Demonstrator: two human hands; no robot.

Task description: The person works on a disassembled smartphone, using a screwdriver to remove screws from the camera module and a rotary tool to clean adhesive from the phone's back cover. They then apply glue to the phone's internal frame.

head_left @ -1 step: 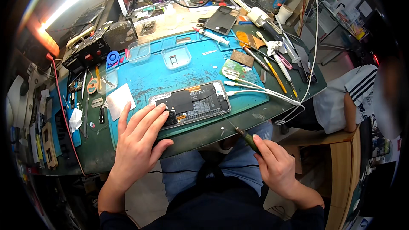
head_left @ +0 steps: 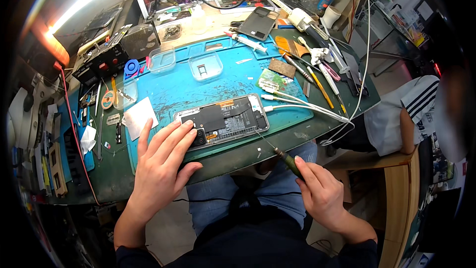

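An opened smartphone [head_left: 228,119] lies on a blue work mat [head_left: 173,87], its black battery and inner parts showing. A white cable [head_left: 292,107] is plugged into its right end. My left hand [head_left: 165,156] rests with fingers stretched over the phone's left end, beside the camera block; the fingertips touch it. In my right hand [head_left: 320,191] is a screwdriver [head_left: 287,163] with a dark green handle, held between thumb and fingers. Its thin shaft slants up to the left, and the tip is at the phone's lower right edge. Whether the tip touches a screw cannot be made out.
Clear plastic boxes [head_left: 205,66] stand behind the phone, one with a small metal frame inside. A syringe [head_left: 245,41], a phone back cover [head_left: 258,23], brushes and tweezers lie toward the far right. White paper [head_left: 140,118] is left of the phone. Another person [head_left: 396,119] sits at right.
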